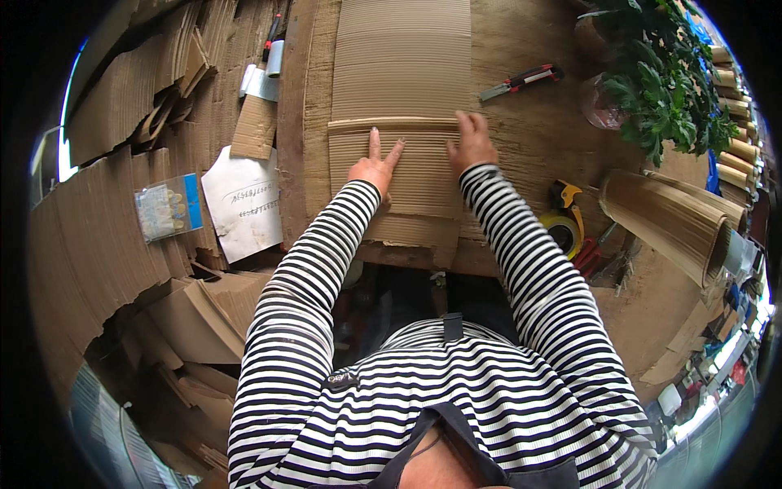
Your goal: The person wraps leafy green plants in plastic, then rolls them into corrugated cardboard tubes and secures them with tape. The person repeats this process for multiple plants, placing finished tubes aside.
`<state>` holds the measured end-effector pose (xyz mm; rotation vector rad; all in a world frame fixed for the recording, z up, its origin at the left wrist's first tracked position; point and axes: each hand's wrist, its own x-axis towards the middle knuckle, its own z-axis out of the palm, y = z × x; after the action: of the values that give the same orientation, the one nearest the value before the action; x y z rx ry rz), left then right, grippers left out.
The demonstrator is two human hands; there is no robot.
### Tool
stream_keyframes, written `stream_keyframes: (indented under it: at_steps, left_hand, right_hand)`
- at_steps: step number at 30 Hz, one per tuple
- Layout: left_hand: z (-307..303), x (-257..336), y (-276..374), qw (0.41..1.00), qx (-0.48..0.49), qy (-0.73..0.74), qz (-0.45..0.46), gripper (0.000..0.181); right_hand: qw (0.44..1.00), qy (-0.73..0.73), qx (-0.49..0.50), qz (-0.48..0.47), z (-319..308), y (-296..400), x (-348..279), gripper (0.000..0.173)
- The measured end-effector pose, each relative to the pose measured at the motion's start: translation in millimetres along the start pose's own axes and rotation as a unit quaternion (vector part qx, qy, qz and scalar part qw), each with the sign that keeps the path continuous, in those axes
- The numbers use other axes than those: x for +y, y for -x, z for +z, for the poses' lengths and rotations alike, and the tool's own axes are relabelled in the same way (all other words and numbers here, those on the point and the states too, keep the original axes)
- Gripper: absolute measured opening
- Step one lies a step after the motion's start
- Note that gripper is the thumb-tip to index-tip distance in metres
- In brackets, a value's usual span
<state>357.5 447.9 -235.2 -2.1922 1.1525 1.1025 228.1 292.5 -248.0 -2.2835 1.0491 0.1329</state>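
Observation:
A long sheet of corrugated cardboard [400, 67] lies on the wooden table before me. Across it runs a folded or raised edge [415, 122], with a ribbed cardboard piece [421, 183] on my side of it. My left hand [374, 168] rests on this nearer piece, index and middle fingers spread, the index fingertip near the edge. My right hand [473, 142] is at the right end of the same edge, fingers apart and slightly blurred; whether it pinches the cardboard cannot be told. A utility knife [522, 81] with a red and black handle lies to the right of the sheet.
On the right are a tape dispenser [565, 226], red-handled scissors or pliers [589, 257], a rolled corrugated sheet [666, 223] and a leafy plant [666, 91]. On the left stand cardboard stacks [91, 244], a bag of gloves [168, 208] and a white sheet bearing writing [244, 189].

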Motion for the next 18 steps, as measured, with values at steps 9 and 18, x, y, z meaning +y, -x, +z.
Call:
stream_keyframes:
  at_steps: [9,18]
  left_hand:
    - [-14.1,6.2,9.1,1.000,0.025,0.000,-0.007,0.120]
    - [4.7,0.4,2.8,0.998,0.057,0.018,0.007,0.124]
  right_hand:
    - [0.985,0.105,-0.138,0.013,-19.7,-55.2,2.9,0.032]
    - [0.993,0.025,-0.111,0.022,2.8,-55.9,23.4,0.018]
